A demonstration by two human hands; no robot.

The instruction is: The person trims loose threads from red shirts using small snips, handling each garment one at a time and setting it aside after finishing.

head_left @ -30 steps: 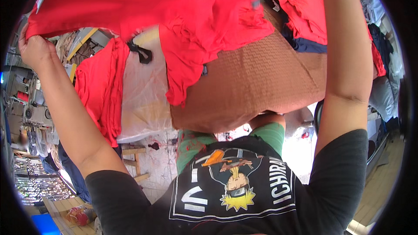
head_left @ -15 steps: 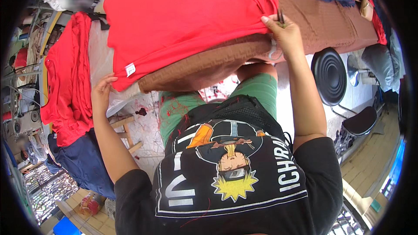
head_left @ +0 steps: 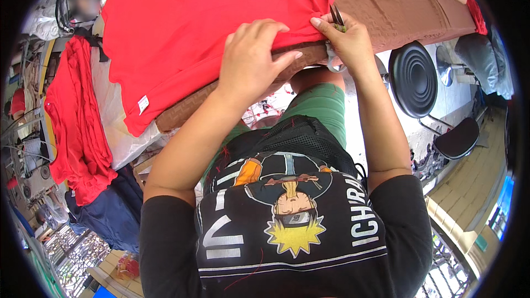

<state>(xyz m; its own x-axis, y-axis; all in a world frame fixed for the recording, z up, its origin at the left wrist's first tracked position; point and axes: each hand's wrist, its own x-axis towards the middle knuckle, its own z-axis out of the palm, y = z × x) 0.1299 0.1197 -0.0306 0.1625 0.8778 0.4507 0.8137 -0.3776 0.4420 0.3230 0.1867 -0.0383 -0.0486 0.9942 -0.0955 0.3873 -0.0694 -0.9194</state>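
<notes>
A red garment [head_left: 193, 33] lies spread over a table with a brown cloth, a small white label [head_left: 143, 105] near its lower left corner. With thumb and finger my right hand [head_left: 353, 41] pinches the garment's right edge. Dark-bladed thread snips [head_left: 337, 20] are tucked in the same hand, blades pointing away from me. My left hand [head_left: 248, 60] is over the garment's near edge, thumb and fingers apart, holding nothing. Whether its fingertips touch the fabric I cannot tell.
The brown cloth [head_left: 397, 8] runs on to the right. More red clothing [head_left: 80, 127] hangs at the left above dark blue fabric [head_left: 110, 209]. A round black stool [head_left: 413, 80] stands on the right. Red thread scraps litter the floor below.
My left hand has let go of the garment's lower left corner and moved right, toward my right hand. The garment has shifted left, and the snips' blades now show more.
</notes>
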